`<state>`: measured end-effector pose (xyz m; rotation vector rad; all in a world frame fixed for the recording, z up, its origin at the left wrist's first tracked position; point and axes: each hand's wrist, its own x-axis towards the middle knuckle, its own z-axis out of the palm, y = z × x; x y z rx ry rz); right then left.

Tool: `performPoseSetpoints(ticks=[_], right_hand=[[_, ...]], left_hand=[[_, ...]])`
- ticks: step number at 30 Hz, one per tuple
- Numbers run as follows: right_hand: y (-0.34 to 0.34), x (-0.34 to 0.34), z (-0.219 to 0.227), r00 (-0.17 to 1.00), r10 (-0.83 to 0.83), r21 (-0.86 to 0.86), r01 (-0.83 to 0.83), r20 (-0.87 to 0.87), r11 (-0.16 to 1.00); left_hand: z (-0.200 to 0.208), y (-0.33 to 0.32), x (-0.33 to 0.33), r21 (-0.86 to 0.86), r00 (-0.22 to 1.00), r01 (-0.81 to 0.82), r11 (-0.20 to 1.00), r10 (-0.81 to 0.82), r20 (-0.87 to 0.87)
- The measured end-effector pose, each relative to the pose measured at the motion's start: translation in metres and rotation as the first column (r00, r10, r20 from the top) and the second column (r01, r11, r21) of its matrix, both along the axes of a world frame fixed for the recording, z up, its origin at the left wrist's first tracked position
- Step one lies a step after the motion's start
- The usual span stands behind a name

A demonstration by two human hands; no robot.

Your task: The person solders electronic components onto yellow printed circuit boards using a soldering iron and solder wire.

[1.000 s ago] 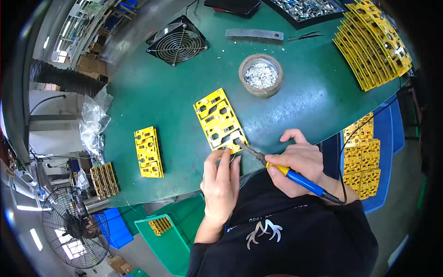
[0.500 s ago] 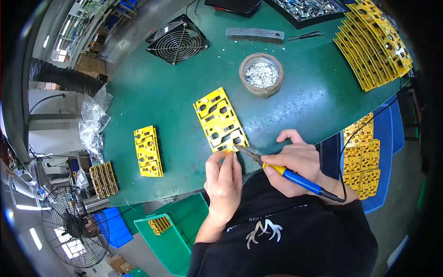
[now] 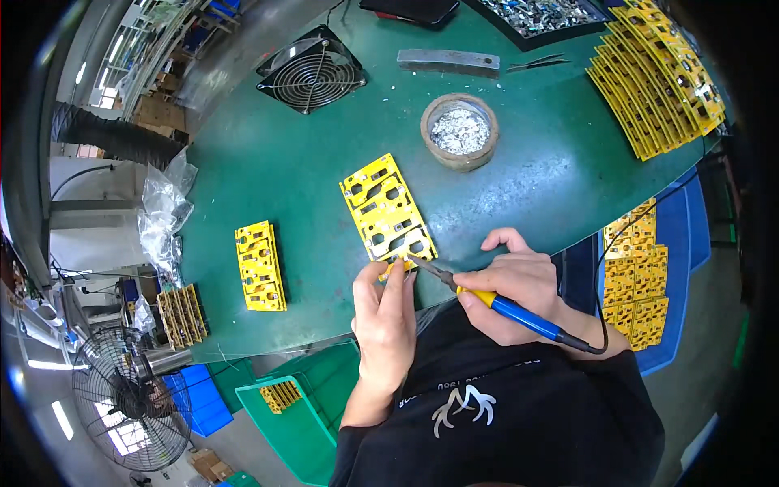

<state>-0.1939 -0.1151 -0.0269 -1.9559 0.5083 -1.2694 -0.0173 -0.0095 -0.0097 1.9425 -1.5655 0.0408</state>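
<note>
A yellow circuit board (image 3: 392,213) with cut-out holes lies on the green table in front of me. At its near end, my left hand (image 3: 385,325) is closed, thumb and fingers pinched round a small yellow piece (image 3: 385,273). Whether that piece is part of the board or loose, I cannot tell; the fingers partly hide it. My right hand (image 3: 515,292) grips a soldering iron (image 3: 519,313) with a blue and yellow handle like a pen, index finger raised. The iron's tip touches or hovers just over the board's near end, close to my left fingertips.
Beyond the board stands a round pot (image 3: 459,162) of silvery scraps. A second yellow board (image 3: 260,266) lies left; a stack of boards (image 3: 649,89) rises far right. A square fan (image 3: 312,77), metal bar (image 3: 448,62) and tweezers (image 3: 539,62) lie farther back. The iron's cord trails right, above a blue bin (image 3: 677,284).
My left hand has shifted slightly left and turned a little, showing more of the yellow piece. The iron and right hand have moved a touch left. The board stays put.
</note>
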Motion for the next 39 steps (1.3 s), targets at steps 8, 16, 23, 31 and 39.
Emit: performPoseSetpoints(ticks=[8, 16, 23, 31, 39], right_hand=[[0.003, 0.0, 0.006, 1.0, 0.01, -0.029, -0.01, -0.007, 1.0], [0.004, 0.0, 0.004, 1.0, -0.016, -0.05, 0.017, 0.013, 0.999], [-0.006, -0.013, 0.009, 0.993, -0.119, -0.062, 0.118, -0.005, 0.991], [-0.027, -0.014, 0.002, 0.963, -0.263, -0.09, 0.257, -0.057, 0.962], [-0.021, -0.005, -0.006, 0.983, -0.068, -0.156, 0.042, -0.168, 0.987]], left_hand=[[-0.002, -0.002, 0.012, 0.062, 0.985, 0.058, 0.996, -0.067, 0.159], [0.003, -0.003, 0.013, 0.111, 0.985, 0.061, 0.992, -0.078, 0.156], [0.007, -0.002, 0.013, 0.163, 0.985, 0.14, 0.977, -0.154, 0.079], [0.014, 0.002, -0.022, 0.044, 0.936, 0.314, 0.948, -0.302, -0.184], [0.021, 0.007, 0.029, -0.019, 0.999, -0.029, 0.999, 0.03, 0.028]])
